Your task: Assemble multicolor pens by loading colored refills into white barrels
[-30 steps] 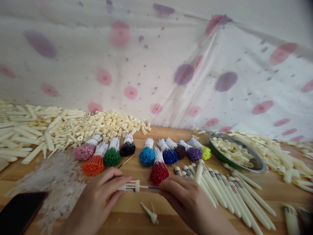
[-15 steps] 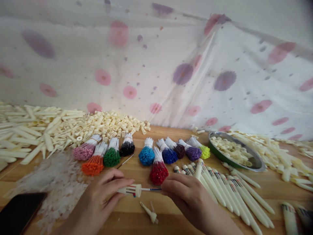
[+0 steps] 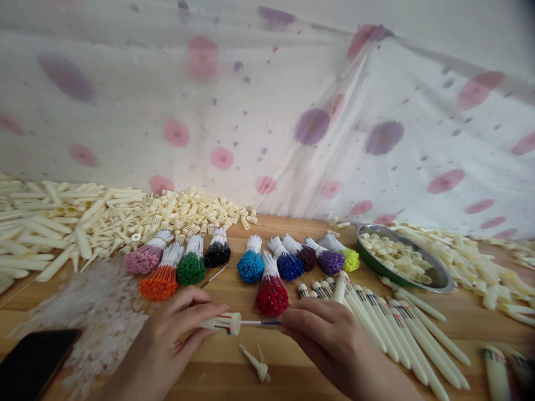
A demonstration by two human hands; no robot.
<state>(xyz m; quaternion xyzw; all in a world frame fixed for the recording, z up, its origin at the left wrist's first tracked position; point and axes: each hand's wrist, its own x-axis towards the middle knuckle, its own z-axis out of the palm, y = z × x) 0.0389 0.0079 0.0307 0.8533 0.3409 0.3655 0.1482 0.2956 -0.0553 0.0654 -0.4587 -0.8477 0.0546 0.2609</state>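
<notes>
Between the fingers of my left hand (image 3: 178,326) is a cream slotted pen barrel piece (image 3: 228,323), lying sideways with its open rim to the right. Coloured strips show in its slots. My right hand (image 3: 320,328) pinches the far end of a thin pen refill (image 3: 261,323), white with a dark blue part. The refill's white end reaches into the rim of the barrel piece. Below them on the table lies a small cream pointed part (image 3: 256,363) with a thin clear strip beside it. A bundle of red refills (image 3: 271,295) stands just behind my right hand.
More refill bundles, such as orange (image 3: 159,281) and light blue (image 3: 251,264), stand behind the hands. Assembled cream pens (image 3: 397,334) lie at right, beside a metal bowl (image 3: 445,281) of cream parts. At left are loose clear pieces (image 3: 100,328), a phone (image 3: 37,356) and piled barrels (image 3: 37,228).
My right hand has shifted slightly to the right with its end of the refill. My left hand and the barrel piece have barely moved.
</notes>
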